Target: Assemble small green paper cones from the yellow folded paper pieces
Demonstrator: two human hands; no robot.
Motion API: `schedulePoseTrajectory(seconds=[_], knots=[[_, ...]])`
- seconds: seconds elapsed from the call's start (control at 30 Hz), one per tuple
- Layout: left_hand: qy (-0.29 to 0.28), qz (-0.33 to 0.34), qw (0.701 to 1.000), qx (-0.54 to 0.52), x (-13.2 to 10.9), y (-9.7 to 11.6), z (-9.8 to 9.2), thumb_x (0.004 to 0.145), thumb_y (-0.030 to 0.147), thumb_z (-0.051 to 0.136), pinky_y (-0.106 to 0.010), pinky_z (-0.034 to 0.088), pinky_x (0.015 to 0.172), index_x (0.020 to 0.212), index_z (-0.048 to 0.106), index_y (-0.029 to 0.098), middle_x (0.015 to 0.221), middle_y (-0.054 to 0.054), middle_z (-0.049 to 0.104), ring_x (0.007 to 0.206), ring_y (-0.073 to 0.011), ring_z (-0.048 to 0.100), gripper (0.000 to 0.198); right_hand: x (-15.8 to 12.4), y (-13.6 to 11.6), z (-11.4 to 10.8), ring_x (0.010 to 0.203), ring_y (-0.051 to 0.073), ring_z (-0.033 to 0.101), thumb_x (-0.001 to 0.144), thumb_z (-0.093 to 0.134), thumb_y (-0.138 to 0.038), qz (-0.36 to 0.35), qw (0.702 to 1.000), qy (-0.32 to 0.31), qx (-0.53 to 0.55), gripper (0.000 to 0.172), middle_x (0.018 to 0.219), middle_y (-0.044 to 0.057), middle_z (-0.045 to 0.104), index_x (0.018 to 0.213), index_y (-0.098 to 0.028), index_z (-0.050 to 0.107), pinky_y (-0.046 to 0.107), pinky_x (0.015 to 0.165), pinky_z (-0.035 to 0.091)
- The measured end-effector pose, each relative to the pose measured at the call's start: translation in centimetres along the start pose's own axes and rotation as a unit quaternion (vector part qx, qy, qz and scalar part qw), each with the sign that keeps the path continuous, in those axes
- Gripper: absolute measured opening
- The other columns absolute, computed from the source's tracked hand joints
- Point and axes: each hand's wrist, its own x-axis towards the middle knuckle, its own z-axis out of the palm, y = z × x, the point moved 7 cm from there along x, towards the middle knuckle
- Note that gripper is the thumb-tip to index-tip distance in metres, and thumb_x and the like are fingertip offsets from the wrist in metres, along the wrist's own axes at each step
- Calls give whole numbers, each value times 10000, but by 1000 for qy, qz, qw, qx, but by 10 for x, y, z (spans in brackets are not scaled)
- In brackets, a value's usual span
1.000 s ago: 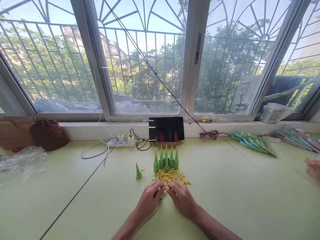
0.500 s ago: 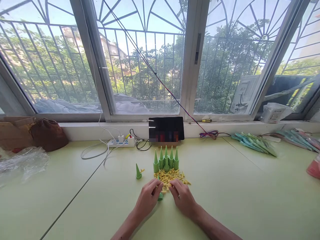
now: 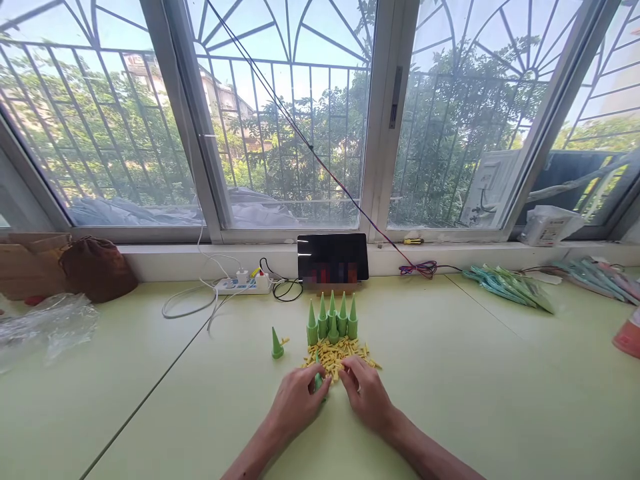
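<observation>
My left hand (image 3: 299, 395) is closed around a green cone (image 3: 318, 380), whose tip shows above the fingers while the hand hides much of its base. Opposite it, my right hand (image 3: 369, 392) has its thumb and fingers pinched at a small yellow peg (image 3: 341, 367). Just beyond both hands lies a loose pile of small yellow pegs (image 3: 336, 351). Several green cones (image 3: 353, 320) stand upright on ribbed bases behind the pile. Off to the left, a single green cone (image 3: 277, 345) stands with a yellow peg (image 3: 285, 341) beside it.
A dark tablet (image 3: 333, 259) leans at the sill behind the cones. A power strip (image 3: 245, 285) with cables is left of it. Brown bag (image 3: 97, 270) and clear plastic (image 3: 50, 327) lie far left; bagged green items (image 3: 507, 289) lie right.
My left hand has shifted slightly right and lower, its fingers now around the green cone. My right hand has hardly moved.
</observation>
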Motion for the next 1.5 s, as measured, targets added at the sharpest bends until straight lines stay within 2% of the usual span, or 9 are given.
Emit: schedulePoseTrajectory(seconds=[0.33, 0.53, 0.7, 0.97, 1.23, 1.5], knots=[[18, 29, 999, 4, 0, 4, -2, 915, 327, 538, -259, 350, 567, 775, 645, 203, 593, 12, 592, 552, -161, 527, 216, 2, -2, -1, 639, 176, 592, 1069, 412, -296, 0, 1000, 3, -1, 226, 768, 33, 629, 955, -209, 586, 271, 576, 458], [21, 27, 999, 2, -2, 6, -3, 842, 294, 597, -260, 332, 569, 788, 614, 212, 636, 21, 575, 572, -157, 501, 99, 1, 0, 1, 639, 174, 584, 1067, 416, -292, 4, 1000, -2, 0, 220, 762, 25, 614, 952, -210, 585, 266, 581, 453], [12, 22, 999, 20, -2, 6, 0, 817, 307, 609, -269, 316, 584, 780, 570, 221, 634, 34, 542, 579, -159, 476, 102, -1, 1, 2, 643, 173, 581, 1060, 427, -279, 2, 1000, -4, -1, 207, 765, 28, 617, 955, -204, 590, 269, 587, 459], [-7, 15, 1000, 22, -2, 3, 2, 815, 327, 606, -281, 311, 591, 850, 612, 227, 557, 58, 499, 543, -165, 466, 106, 2, 0, 1, 618, 171, 575, 1046, 445, -255, 2, 1000, -5, -3, 182, 756, 25, 617, 942, -208, 587, 265, 563, 456], [27, 38, 999, 7, -3, 7, -3, 784, 277, 618, -275, 327, 559, 824, 651, 234, 591, 40, 566, 541, -163, 511, 68, 1, 0, 0, 630, 173, 595, 1034, 468, -240, 4, 1000, -5, -3, 150, 774, 30, 631, 955, -209, 592, 260, 571, 462], [62, 54, 996, -14, -4, 8, -9, 871, 283, 606, -262, 433, 563, 1024, 666, 224, 738, 12, 659, 563, -146, 546, 174, 0, 1, 1, 619, 172, 576, 1046, 454, -257, 12, 1000, -9, 0, 178, 758, 24, 618, 943, -212, 592, 268, 568, 458]])
